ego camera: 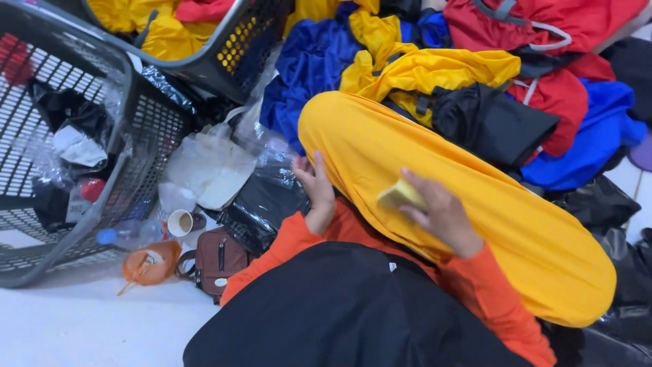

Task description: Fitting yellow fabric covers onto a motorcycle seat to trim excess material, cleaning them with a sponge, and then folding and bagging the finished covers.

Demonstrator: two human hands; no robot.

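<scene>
A long oval board covered in stretched yellow fabric (475, 204) lies across my lap, slanting from upper left to lower right. My left hand (316, 190) rests against its left edge with fingers slightly apart, touching the cloth. My right hand (438, 214) lies on top of the yellow fabric and pinches a small pale yellow block (401, 195) between thumb and fingers. Both arms wear orange sleeves, and a black garment (339, 312) covers my lap below.
A heap of blue, yellow, red and black clothes (421, 68) lies behind. Two dark plastic laundry baskets (136, 136) stand at the left, one tipped on its side. Plastic bags (210, 170), a paper cup (180, 222), a small brown bag (217, 261) and an orange item (151, 264) lie on the white floor.
</scene>
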